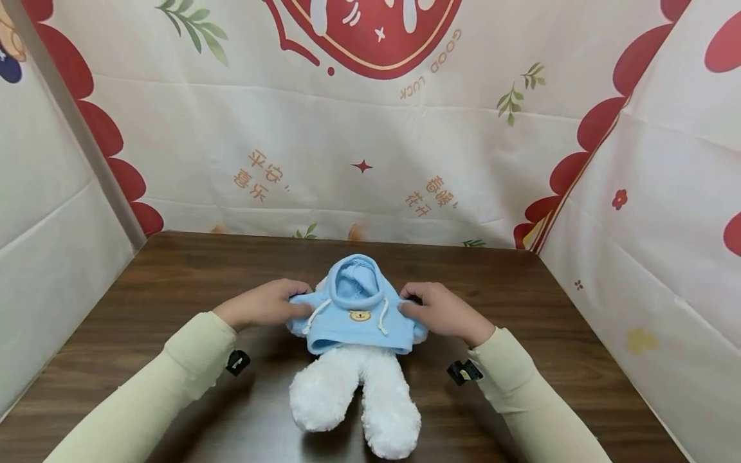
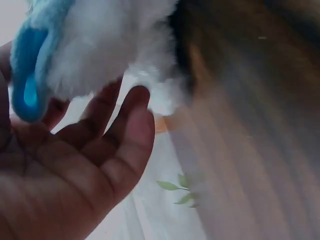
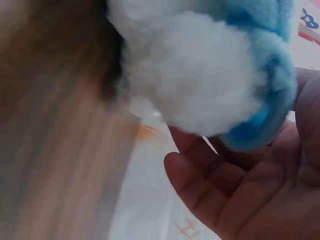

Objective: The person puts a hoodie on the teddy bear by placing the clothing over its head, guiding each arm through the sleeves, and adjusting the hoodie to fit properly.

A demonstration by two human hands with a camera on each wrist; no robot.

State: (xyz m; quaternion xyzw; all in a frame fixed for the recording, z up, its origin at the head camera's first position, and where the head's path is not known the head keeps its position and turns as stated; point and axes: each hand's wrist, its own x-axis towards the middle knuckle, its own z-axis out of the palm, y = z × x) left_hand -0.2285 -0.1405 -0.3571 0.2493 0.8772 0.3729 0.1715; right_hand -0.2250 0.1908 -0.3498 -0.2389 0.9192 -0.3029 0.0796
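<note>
A white plush toy (image 1: 327, 392) lies on the table with its legs pointing toward me. Over its upper body is a small light-blue hoodie (image 1: 341, 331) with white drawstrings and a bear-face patch; the hood covers where a head would show. My left hand (image 1: 263, 305) holds the sleeve on the left, thumb on top. On the other side my right hand (image 1: 446, 313) pinches the opposite sleeve. Both wrist views show a blue cuff (image 2: 22, 75) or sleeve end (image 3: 282, 85) between thumb and fingers, with white fur (image 3: 195, 75) coming out of it.
The dark wooden table (image 1: 191, 276) runs back to a white printed cloth (image 1: 324, 141) with red shapes and lettering. Similar cloth sides (image 1: 654, 257) stand at left and right. A black wrist strap piece (image 1: 465, 372) hangs under the right sleeve.
</note>
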